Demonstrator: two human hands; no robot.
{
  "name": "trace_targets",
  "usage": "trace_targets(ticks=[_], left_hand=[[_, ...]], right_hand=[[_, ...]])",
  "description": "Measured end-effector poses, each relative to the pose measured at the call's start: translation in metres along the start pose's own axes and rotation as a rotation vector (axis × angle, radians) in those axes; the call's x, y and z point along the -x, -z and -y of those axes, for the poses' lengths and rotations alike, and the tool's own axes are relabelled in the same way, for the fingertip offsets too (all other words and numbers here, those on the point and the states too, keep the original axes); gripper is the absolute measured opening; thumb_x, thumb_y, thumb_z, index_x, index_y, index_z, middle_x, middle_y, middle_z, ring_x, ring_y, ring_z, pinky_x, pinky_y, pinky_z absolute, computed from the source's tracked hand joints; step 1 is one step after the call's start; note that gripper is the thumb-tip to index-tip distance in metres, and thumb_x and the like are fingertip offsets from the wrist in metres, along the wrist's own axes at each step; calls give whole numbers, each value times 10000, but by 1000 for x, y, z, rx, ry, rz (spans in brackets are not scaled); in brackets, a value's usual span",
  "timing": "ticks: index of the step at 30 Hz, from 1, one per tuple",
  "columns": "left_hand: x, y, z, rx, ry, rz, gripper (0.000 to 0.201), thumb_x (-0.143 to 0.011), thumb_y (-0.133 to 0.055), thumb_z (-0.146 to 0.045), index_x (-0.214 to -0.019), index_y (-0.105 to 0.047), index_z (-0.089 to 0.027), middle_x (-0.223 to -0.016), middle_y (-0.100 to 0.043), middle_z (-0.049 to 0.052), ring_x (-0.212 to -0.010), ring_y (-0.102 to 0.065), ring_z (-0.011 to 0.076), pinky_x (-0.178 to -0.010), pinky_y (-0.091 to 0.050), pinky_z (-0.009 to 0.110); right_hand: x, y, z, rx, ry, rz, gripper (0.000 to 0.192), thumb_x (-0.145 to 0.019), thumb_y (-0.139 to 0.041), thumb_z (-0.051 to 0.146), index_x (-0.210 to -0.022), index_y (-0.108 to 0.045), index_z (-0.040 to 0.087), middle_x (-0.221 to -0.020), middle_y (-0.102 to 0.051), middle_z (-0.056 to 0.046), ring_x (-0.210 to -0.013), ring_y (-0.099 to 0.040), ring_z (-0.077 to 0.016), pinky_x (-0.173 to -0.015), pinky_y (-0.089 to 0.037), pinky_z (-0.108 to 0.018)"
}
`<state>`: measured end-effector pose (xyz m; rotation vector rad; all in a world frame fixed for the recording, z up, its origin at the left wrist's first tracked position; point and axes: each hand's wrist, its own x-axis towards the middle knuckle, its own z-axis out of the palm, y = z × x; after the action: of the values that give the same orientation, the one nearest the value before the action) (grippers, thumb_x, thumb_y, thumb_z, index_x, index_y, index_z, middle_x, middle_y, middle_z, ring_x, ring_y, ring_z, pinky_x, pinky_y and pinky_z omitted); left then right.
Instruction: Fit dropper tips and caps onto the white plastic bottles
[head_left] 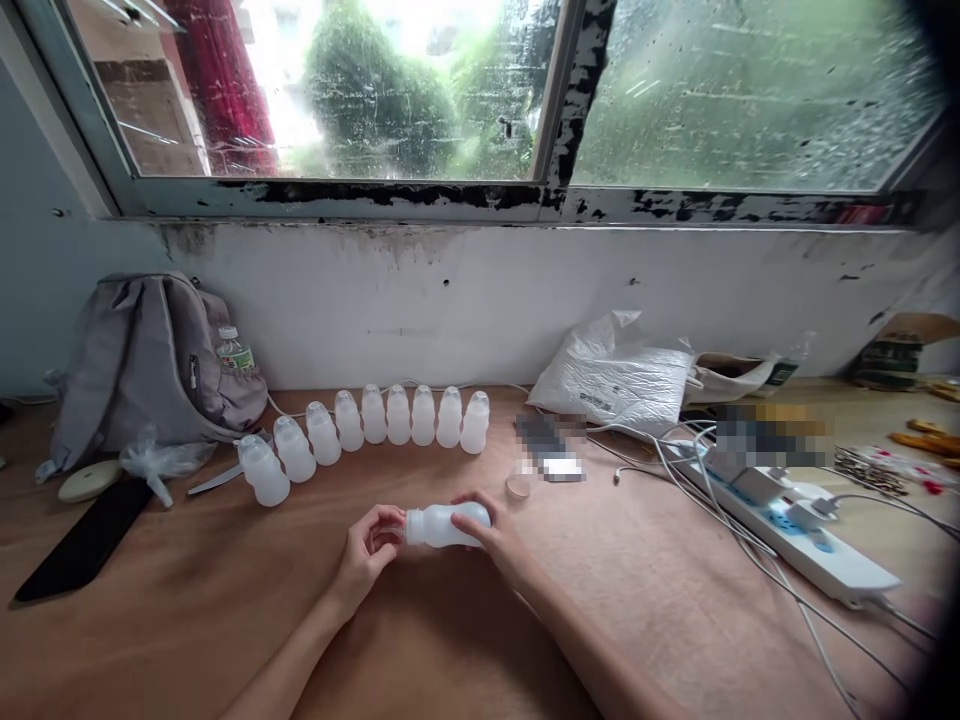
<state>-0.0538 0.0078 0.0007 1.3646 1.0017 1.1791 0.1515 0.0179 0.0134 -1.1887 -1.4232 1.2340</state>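
The left hand [369, 548] pinches the neck and the right hand [495, 540] wraps the body of a white bottle [444, 526] lying sideways, just in front of a row of bottles [360, 428]. No label shows.

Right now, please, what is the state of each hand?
Left hand: closed on the neck end of the small translucent white plastic bottle lying sideways.
Right hand: its grip is closed around the same bottle's base end.

Daylight pours through the rain-streaked window [420, 90], blown out at its centre. The tabletop [225, 620] lies in soft, even light. Edges bend, and the right corners darken.
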Motion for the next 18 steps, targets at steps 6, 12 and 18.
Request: trace_targets(ticks=[6,12,18], left_hand=[[6,6,0,-34,-110,5,220,-605,-424,-105,-685,-619,-167,-1067,-596,70,-1155,-401,258,-970,-307,383],[-2,1,6,-89,47,-195,325,-748,-504,-371,-986,-565,-158,-912,-609,69,-795,-571,178,-656,-455,266],[0,0,3,-98,-11,-20,197,-670,-606,-324,-762,-613,-149,-812,-613,47,-772,-572,173,-675,-454,256]], right_hand=[[-2,2,-3,-101,-9,-48,265,-678,-606,394,-824,-550,180,-709,-548,0,-611,-539,-157,-442,-432,-233],[-2,0,-2,-110,8,-52,257,-667,-614,385,-805,-550,178,-683,-551,3,-581,-530,-146,-434,-426,-231],[-1,-1,-1,-63,18,-9,252,-661,-622,383,-814,-562,193,-670,-554,14,-582,-531,-146,-431,-422,-228]])
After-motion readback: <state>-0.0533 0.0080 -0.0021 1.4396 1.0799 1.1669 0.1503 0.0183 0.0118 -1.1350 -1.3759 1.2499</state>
